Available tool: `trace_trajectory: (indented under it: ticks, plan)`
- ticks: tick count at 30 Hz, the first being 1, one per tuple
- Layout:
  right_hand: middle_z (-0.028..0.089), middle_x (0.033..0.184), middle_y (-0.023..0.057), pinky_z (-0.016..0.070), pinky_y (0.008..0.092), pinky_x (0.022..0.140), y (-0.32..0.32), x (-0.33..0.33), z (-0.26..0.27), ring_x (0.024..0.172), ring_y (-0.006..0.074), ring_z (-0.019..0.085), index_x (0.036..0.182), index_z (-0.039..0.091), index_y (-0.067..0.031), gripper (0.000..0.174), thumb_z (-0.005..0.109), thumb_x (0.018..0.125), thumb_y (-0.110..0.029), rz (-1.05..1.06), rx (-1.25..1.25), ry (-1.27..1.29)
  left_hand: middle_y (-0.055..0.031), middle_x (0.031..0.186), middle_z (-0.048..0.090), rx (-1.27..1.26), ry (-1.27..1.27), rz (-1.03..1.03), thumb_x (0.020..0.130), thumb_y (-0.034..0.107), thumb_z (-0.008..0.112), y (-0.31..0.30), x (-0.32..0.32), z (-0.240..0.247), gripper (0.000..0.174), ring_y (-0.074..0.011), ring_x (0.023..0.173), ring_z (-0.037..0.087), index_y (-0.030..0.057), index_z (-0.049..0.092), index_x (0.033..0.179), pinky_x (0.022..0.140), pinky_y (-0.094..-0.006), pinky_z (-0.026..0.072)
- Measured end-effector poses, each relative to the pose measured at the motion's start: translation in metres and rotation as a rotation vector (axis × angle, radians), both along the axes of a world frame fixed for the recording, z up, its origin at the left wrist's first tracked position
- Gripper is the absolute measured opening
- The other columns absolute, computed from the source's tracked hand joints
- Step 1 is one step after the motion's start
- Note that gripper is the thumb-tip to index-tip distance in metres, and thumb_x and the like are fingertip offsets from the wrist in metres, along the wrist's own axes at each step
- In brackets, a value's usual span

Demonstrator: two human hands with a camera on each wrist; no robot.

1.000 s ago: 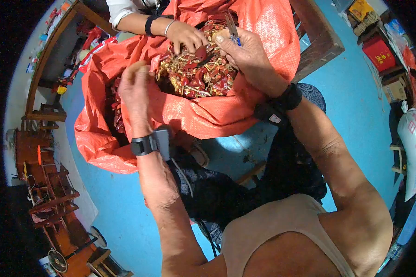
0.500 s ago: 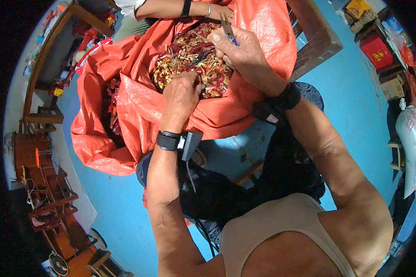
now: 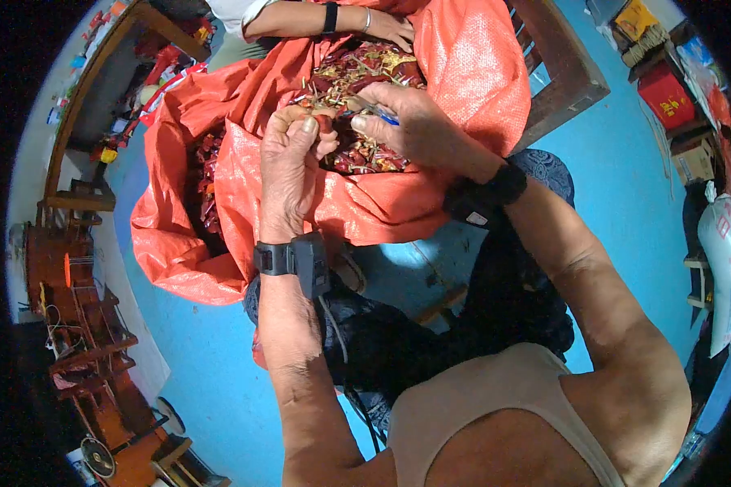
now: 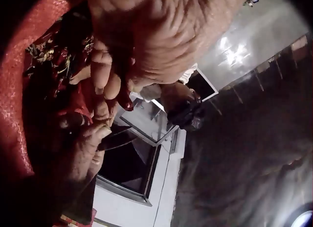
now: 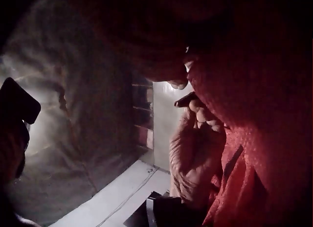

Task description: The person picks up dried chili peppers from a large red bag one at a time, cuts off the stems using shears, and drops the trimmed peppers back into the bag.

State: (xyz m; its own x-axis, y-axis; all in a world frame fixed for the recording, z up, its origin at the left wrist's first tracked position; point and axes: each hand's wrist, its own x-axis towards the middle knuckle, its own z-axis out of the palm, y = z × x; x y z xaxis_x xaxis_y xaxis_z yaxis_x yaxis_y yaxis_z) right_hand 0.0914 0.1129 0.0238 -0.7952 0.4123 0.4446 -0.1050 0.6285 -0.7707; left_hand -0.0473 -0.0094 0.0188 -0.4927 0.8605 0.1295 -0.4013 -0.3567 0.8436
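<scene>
In the head view my left hand (image 3: 286, 158) pinches a dried red chilli (image 3: 325, 123) between thumb and fingers. Its dark red end (image 4: 126, 101) pokes out below the fingers in the left wrist view. My right hand (image 3: 422, 130) grips small scissors (image 3: 388, 118) with a blue handle, close beside the chilli. Their thin blades (image 4: 117, 140) show past the right fingers in the left wrist view. Both hands are over an orange-red woven sack (image 3: 365, 207) holding cut dried chillies (image 3: 369, 158) with yellow seeds and stems.
Another person's hand (image 3: 391, 31) rests at the sack's far edge. More dark red chillies (image 3: 207, 183) lie in a sack opening on the left. A wooden frame (image 3: 560, 73) stands at the right of the sack, and a white bag (image 3: 721, 252) at far right.
My left hand went from the left into the chillies, then lifted back with a chilli. My right hand lowered the scissors towards it. The other person's hand withdrew to the sack's far edge.
</scene>
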Motion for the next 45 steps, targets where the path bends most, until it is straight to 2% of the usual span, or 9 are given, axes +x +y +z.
trace_trajectory:
  ticks: [4, 16, 28, 32, 36, 38, 41, 42, 45]
  plan:
    - [0.053, 0.060, 0.0146, 0.0419, 0.0385, 0.051, -0.006, -0.003, 0.000, 0.055, 0.0287, 0.055, 0.073, 0.053, -0.0020, 0.025, 0.061, 0.078, -0.025, -0.014, 0.080, 0.037, -0.0096, 0.092, 0.061, -0.069, 0.229, 0.068, 0.083, 0.003, 0.055, 0.000, 0.008, 0.005, 0.020, -0.0132, 0.079, 0.059, 0.0039, 0.049, 0.102, 0.071, -0.0239, 0.0494]
    - [0.053, 0.065, 0.0167, 0.0425, 0.0407, 0.054, -0.004, -0.006, -0.010, 0.062, 0.0334, 0.056, 0.080, 0.051, -0.0019, 0.014, 0.057, 0.077, -0.015, 0.077, 0.048, 0.123, -0.0037, 0.099, 0.054, -0.129, 0.469, 0.118, 0.076, -0.003, 0.062, -0.001, 0.023, 0.007, 0.031, -0.0097, 0.088, 0.053, 0.0028, 0.056, 0.106, 0.077, -0.0212, 0.0448]
    - [0.051, 0.062, 0.0094, 0.0421, 0.0323, 0.054, -0.005, -0.009, -0.010, 0.059, 0.0175, 0.052, 0.080, 0.051, -0.0014, 0.009, 0.054, 0.078, -0.010, 0.133, -0.097, 0.116, -0.0038, 0.096, 0.057, -0.055, 0.971, 0.254, 0.075, -0.002, 0.060, -0.006, 0.018, 0.015, 0.022, -0.0119, 0.087, 0.053, 0.0029, 0.061, 0.096, 0.076, -0.0232, 0.0445]
    - [0.050, 0.061, 0.0037, 0.0394, 0.0283, 0.053, -0.003, -0.002, 0.004, 0.059, 0.0120, 0.050, 0.080, 0.052, -0.0018, 0.016, 0.053, 0.081, -0.017, 0.084, -0.308, 0.081, -0.0058, 0.090, 0.059, -0.233, 0.482, 0.582, 0.081, 0.002, 0.057, -0.020, -0.019, 0.034, 0.014, -0.0132, 0.083, 0.055, -0.0007, 0.058, 0.094, 0.073, -0.0234, 0.0456]
    - [0.047, 0.063, -0.0015, 0.0356, 0.0238, 0.052, 0.009, 0.003, 0.007, 0.059, 0.0069, 0.043, 0.082, 0.054, -0.0025, 0.028, 0.050, 0.084, -0.030, 0.063, -0.409, 0.149, -0.0164, 0.096, 0.058, 0.379, -0.671, 0.415, 0.088, 0.015, 0.052, -0.051, -0.125, -0.015, 0.030, -0.0237, 0.089, 0.057, -0.0080, 0.049, 0.107, 0.081, -0.0335, 0.0512]
    - [0.046, 0.063, -0.0017, 0.0357, 0.0234, 0.054, 0.010, 0.006, 0.012, 0.059, 0.0067, 0.043, 0.082, 0.054, -0.0029, 0.028, 0.050, 0.084, -0.031, 0.022, -0.440, 0.109, -0.0197, 0.099, 0.058, 0.351, -0.919, 0.293, 0.088, 0.011, 0.050, -0.059, -0.125, -0.015, 0.029, -0.0271, 0.092, 0.058, -0.0087, 0.047, 0.109, 0.079, -0.0331, 0.0522]
    - [0.047, 0.063, -0.0012, 0.0363, 0.0244, 0.054, 0.012, 0.001, 0.004, 0.059, 0.0078, 0.044, 0.082, 0.054, -0.0024, 0.028, 0.050, 0.083, -0.030, -0.018, -0.388, 0.155, -0.0198, 0.097, 0.059, 0.378, -0.709, -0.027, 0.086, 0.010, 0.053, -0.042, -0.107, -0.012, 0.030, -0.0255, 0.087, 0.060, -0.0102, 0.048, 0.107, 0.080, -0.0327, 0.0525]
    - [0.047, 0.063, -0.0012, 0.0363, 0.0244, 0.054, 0.012, 0.000, 0.004, 0.059, 0.0078, 0.044, 0.082, 0.054, -0.0024, 0.028, 0.050, 0.083, -0.030, -0.021, -0.388, 0.153, -0.0151, 0.088, 0.060, 0.209, -0.591, 0.147, 0.086, 0.010, 0.055, -0.030, -0.080, 0.006, 0.024, -0.0207, 0.078, 0.061, -0.0071, 0.052, 0.102, 0.071, -0.0289, 0.0532]
    - [0.048, 0.063, -0.0004, 0.0371, 0.0267, 0.053, 0.011, -0.003, 0.000, 0.058, 0.0093, 0.044, 0.082, 0.054, -0.0019, 0.028, 0.052, 0.082, -0.030, -0.064, -0.222, 0.254, -0.0102, 0.086, 0.062, -0.232, 0.552, 0.325, 0.081, 0.006, 0.058, 0.001, -0.042, 0.003, 0.015, -0.0211, 0.079, 0.060, -0.0005, 0.059, 0.094, 0.067, -0.0290, 0.0490]
